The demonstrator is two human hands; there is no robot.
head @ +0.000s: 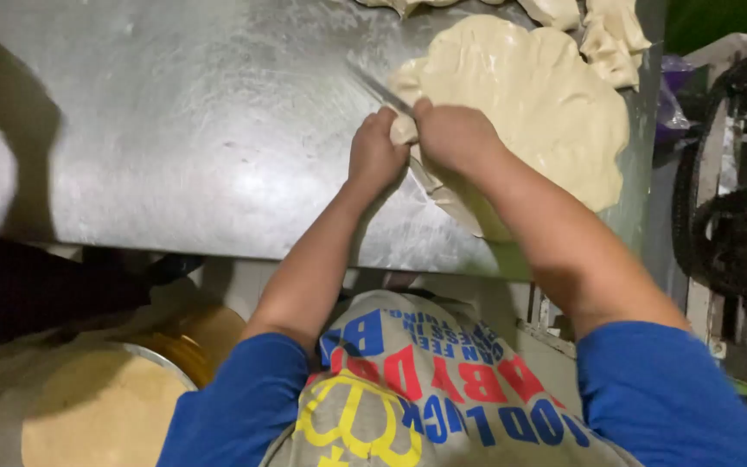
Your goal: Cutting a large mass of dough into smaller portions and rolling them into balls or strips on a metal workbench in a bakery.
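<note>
**Cutting the Big Dough**

While I lean over the shiny metal table (175, 130), both my hands work at the near-left edge of the big flat dough (520, 104). My right hand (453, 134) is closed tight around a knife (382, 89), and its blade pokes out past the dough, up and to the left. My left hand (375, 156) is curled shut right beside it, pinching a bit of dough at that same edge. More dough pieces (598, 30) lie past the far side of the big dough.

I think the knife could nick my left hand, because my hands are touching. The dough hangs close to the table's near edge, so a hard tug might pull it off.
</note>
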